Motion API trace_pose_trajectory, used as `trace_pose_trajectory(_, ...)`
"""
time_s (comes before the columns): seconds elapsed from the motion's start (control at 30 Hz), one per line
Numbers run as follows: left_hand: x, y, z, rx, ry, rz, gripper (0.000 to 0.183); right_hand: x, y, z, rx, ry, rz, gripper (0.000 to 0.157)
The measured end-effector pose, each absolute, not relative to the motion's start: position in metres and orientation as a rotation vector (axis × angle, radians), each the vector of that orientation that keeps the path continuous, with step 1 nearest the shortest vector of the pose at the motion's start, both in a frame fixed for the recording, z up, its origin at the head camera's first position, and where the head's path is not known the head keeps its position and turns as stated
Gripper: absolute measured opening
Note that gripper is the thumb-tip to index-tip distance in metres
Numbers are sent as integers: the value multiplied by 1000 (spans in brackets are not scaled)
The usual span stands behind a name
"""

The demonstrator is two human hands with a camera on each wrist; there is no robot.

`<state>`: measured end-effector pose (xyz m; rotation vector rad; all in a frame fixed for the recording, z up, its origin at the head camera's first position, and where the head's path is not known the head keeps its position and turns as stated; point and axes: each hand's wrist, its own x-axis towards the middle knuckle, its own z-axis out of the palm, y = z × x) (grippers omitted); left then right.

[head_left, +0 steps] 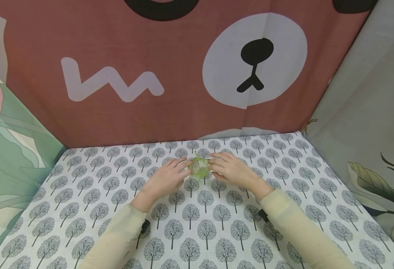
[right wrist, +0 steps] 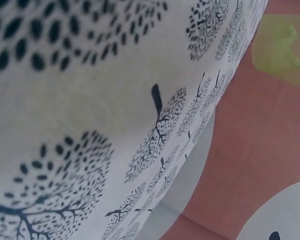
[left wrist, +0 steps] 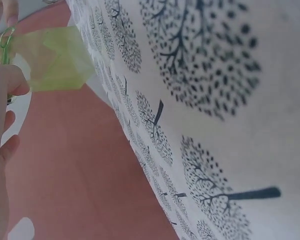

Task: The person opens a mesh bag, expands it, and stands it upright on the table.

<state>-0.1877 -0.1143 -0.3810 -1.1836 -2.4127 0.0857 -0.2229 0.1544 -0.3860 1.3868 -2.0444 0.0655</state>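
A small, sheer green drawstring pouch (head_left: 201, 170) is held up between the two hands near the middle of the table. My left hand (head_left: 168, 177) pinches it from the left, and my right hand (head_left: 234, 171) grips the opposite side. In the left wrist view, the thin see-through body of the pouch (left wrist: 60, 59) extends away from the fingers, with a looped green cord (left wrist: 7, 44) at its gathered top. The left thumb (left wrist: 16, 80) lies beside that top. Only part of the pouch (right wrist: 280, 47) shows in the right wrist view, where the right fingers are out of frame.
A white tablecloth (head_left: 189, 213) printed with grey trees covers the table. Behind it hangs a reddish-brown curtain (head_left: 180, 116) with a bear's muzzle on it. Patterned cloths stand at the left side (head_left: 18, 160) and right side (head_left: 358, 123).
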Motion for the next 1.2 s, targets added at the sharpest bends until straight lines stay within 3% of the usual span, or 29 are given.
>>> trace_pose_trajectory(0.5, -192, -112, -381, -1142, -2536, -155, 33, -226, 153, -385, 1378, -2130, 195, 26)
trace_pose_trajectory(0.73, -192, -105, -379, -1165, -2497, -143, 29, -227, 152, -385, 1371, -2107, 343, 15)
trace_pose_trajectory(1.2, -191, -101, -385, -1181, -2494, -167, 31, -223, 150, -390, 1385, -2049, 454, 23)
